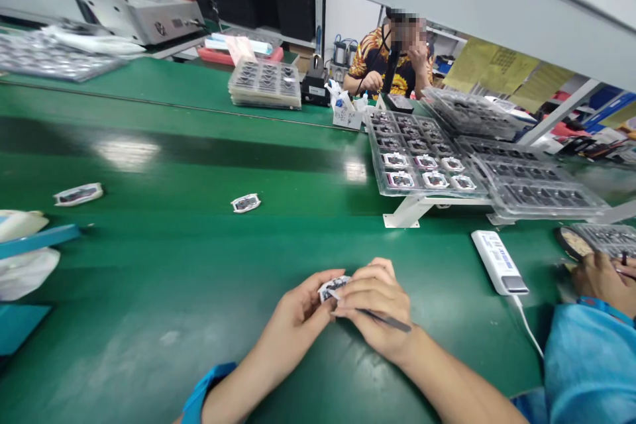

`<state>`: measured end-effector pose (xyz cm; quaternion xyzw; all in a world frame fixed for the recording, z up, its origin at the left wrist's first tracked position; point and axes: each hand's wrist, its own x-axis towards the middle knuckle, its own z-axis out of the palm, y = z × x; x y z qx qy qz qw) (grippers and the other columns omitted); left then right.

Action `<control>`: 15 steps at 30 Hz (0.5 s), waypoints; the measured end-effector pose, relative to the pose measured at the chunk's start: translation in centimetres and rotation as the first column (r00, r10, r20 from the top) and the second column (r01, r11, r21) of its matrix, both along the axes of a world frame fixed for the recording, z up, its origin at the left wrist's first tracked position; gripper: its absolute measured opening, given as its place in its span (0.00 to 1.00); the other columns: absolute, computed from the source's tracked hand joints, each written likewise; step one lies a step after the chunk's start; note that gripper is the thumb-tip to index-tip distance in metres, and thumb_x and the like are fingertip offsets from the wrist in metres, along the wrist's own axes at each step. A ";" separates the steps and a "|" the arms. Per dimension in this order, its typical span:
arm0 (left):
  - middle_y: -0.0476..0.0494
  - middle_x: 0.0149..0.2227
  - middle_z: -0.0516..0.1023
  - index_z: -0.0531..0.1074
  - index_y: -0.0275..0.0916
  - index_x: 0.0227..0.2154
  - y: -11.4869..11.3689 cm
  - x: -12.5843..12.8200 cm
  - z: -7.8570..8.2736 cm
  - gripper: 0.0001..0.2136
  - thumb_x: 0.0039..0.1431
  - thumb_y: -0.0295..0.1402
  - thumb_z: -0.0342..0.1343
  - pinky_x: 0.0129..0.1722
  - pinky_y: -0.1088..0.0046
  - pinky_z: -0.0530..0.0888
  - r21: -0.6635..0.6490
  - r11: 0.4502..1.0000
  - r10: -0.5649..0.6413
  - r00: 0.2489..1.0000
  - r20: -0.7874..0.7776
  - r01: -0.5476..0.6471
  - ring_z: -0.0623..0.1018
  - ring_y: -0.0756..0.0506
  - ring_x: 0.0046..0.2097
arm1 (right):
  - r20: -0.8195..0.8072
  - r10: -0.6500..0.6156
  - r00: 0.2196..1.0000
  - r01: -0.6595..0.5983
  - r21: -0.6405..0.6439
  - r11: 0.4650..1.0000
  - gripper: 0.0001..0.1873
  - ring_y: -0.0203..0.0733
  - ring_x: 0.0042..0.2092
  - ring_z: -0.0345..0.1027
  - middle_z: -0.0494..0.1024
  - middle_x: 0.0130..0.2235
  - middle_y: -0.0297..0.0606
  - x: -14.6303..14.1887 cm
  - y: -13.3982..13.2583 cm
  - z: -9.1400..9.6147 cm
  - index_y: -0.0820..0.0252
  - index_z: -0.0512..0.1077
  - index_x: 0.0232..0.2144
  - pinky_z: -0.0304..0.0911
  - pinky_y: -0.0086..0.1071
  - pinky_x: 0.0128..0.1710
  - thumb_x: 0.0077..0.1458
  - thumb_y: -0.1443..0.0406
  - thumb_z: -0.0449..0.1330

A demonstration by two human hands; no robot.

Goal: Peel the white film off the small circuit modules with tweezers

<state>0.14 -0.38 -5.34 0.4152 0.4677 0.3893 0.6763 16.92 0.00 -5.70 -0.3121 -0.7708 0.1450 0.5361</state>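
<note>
My left hand (pixel 298 311) pinches a small white-edged electronic module (pixel 334 289) between thumb and fingers, low over the green bench mat (pixel 189 344). My right hand (pixel 377 308) presses against the module's other side and grips a slim dark pointed tool (pixel 385 320), possibly tweezers. The tool's tip is hidden behind my fingers. Two similar loose modules (pixel 245 203) (pixel 78 194) lie on the mat, well beyond my hands and to the left.
Clear plastic trays of modules (pixel 422 156) stand on a white bracket ahead to the right, and a stacked pile (pixel 264 83) sits farther back. A white corded device (pixel 498 262) lies right of my hands. A co-worker's hand (pixel 603 281) and blue sleeve (pixel 591 371) occupy the right edge.
</note>
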 end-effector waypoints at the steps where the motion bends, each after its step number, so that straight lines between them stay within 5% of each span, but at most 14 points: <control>1: 0.46 0.34 0.81 0.77 0.37 0.44 0.0 0.0 0.1 0.19 0.46 0.35 0.67 0.35 0.73 0.70 -0.001 1.000 -0.008 1.000 -0.020 0.008 0.75 0.47 0.34 | -0.015 0.001 1.000 -0.001 -0.024 1.000 0.04 0.42 0.35 0.78 0.86 0.32 0.32 0.0 0.0 -0.1 0.51 0.78 0.34 0.64 0.43 0.43 0.62 0.64 0.64; 6: 0.52 0.24 0.74 0.77 0.33 0.46 0.2 -0.2 0.2 0.22 0.52 0.43 0.61 0.25 0.75 0.63 -0.022 1.000 -0.002 0.995 -0.101 0.000 0.67 0.50 0.25 | -0.245 -0.057 0.968 -0.016 -0.286 0.958 0.02 0.44 0.36 0.77 0.84 0.32 0.37 0.0 0.1 -0.5 0.53 0.78 0.33 0.68 0.41 0.41 0.57 0.64 0.68; 15: 0.51 0.24 0.72 0.76 0.32 0.48 0.3 -0.8 -0.8 0.25 0.55 0.48 0.58 0.26 0.74 0.61 -0.030 0.999 -0.037 0.985 -0.167 0.032 0.66 0.50 0.25 | -0.425 -0.148 0.893 -0.207 -0.679 0.705 0.06 0.39 0.34 0.75 0.81 0.31 0.34 0.3 0.4 -0.7 0.56 0.76 0.30 0.68 0.33 0.37 0.52 0.63 0.69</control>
